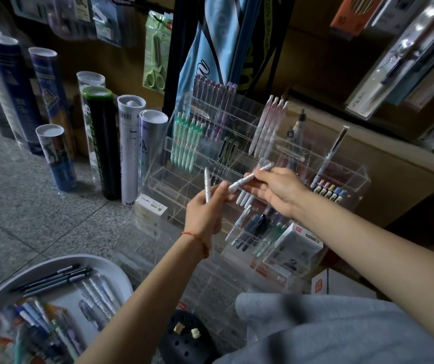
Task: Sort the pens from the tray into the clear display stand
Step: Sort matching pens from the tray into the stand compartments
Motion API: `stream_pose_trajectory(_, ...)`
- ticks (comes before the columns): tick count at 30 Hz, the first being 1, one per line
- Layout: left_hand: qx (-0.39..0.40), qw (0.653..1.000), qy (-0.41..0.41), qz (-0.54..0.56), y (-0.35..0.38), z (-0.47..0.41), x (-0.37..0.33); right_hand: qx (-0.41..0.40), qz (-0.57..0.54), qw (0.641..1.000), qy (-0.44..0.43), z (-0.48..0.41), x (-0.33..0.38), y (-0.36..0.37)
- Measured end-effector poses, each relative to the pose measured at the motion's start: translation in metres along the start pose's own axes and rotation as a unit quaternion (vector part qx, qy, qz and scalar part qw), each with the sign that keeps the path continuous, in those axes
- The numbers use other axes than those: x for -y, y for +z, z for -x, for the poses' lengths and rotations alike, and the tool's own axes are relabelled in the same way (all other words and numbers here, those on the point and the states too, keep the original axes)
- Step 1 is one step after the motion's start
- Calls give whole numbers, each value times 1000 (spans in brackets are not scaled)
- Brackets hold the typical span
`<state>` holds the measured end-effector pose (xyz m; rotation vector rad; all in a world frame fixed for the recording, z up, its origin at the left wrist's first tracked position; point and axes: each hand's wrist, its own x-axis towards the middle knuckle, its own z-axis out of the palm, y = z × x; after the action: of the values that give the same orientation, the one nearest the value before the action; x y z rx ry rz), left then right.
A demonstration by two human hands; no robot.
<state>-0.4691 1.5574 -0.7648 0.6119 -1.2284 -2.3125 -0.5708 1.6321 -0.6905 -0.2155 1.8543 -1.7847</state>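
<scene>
The clear tiered display stand (158,177) sits on the floor ahead, its upper rows holding green, purple, black and pink pens. My left hand (205,214) grips a white pen (207,183) held upright in front of the stand's middle rows. To its right, my right hand (276,190) pinches a second white patterned pen (251,177), which lies slanted with its lower end near my left fingertips. The grey round tray (100,261) at the lower left holds several loose pens and pencils.
Tall shuttlecock tubes (97,143) stand on the stone floor left of the stand. Cardboard boxes (384,179) lie behind and to the right. A white product box (297,245) rests at the stand's lower right. A black clog (184,340) and my grey-clad knee (342,329) are nearest.
</scene>
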Motion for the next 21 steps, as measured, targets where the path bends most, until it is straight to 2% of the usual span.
stream_pose_trajectory(4,-135,990,46,-10,11,-5,-2,16,-68,997,26,0,0,2)
stream_pose_trajectory(5,-147,988,50,-13,10,-7,-3,21,-74,996,35,1,-1,2)
stream_pose_trajectory(7,-144,988,55,-9,8,-10,-7,35,-23,998,38,3,0,-1)
stream_pose_trajectory(9,-126,988,85,-29,7,-10,-15,67,117,991,6,6,5,-9)
stream_pose_trajectory(11,-97,980,139,-103,5,-10,-26,97,305,945,-69,6,18,-19)
stream_pose_trajectory(13,-63,957,183,-215,2,-12,-40,120,486,856,-125,6,30,-25)
stream_pose_trajectory(15,-30,920,216,-326,0,-14,-54,144,617,759,-146,9,33,-26)
stream_pose_trajectory(16,-17,896,228,-380,1,-15,-59,149,640,737,-159,11,32,-24)
stream_pose_trajectory(19,38,850,231,-472,13,-15,-62,149,598,759,-211,23,25,-7)
stream_pose_trajectory(21,40,837,240,-490,19,-15,-57,127,599,753,-242,23,23,2)
